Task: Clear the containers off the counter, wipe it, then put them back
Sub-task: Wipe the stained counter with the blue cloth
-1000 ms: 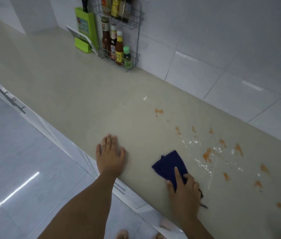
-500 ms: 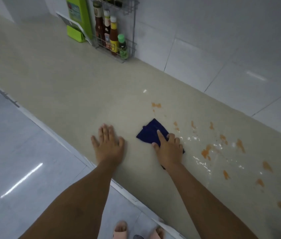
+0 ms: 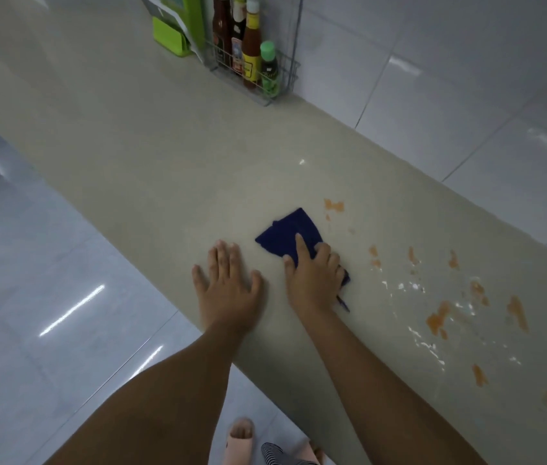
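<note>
Several orange stains (image 3: 438,318) unwiped on surface (image 3: 131,146) | right hand (image 3: 312,280) grips blue cloth (image 3: 285,234), pressing | left hand (image 3: 228,290) flat, spread, empty | wiping judged midway; put-back pending.

The beige bench (image 3: 131,135) carries a wire rack (image 3: 285,82) of bottles (image 3: 252,45) and a green stand (image 3: 168,38) by the wall. A blue cloth (image 3: 285,233) lies beside orange smears (image 3: 436,318).
</note>
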The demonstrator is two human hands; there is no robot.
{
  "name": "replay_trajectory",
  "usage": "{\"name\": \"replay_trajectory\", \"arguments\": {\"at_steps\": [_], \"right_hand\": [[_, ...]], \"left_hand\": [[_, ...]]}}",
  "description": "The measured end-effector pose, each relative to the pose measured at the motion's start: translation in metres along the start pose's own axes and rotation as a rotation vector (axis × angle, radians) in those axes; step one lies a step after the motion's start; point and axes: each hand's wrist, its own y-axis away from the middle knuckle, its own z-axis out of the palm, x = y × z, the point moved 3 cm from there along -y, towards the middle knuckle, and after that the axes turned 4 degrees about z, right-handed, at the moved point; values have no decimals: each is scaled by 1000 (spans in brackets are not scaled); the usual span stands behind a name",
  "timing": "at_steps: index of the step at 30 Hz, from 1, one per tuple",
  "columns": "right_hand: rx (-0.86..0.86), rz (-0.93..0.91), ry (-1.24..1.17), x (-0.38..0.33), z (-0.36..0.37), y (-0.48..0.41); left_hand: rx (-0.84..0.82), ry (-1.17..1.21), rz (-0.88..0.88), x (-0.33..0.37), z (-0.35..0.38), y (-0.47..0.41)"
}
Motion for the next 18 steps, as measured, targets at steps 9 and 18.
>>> {"name": "replay_trajectory", "arguments": {"at_steps": [9,18], "right_hand": [[-155,122,40,31,-16,-117],[97,237,-59,73,-17,3]], "left_hand": [[6,18,-7,-1,-2,-2],[-10,23,-16,-1,-3,-5]]}}
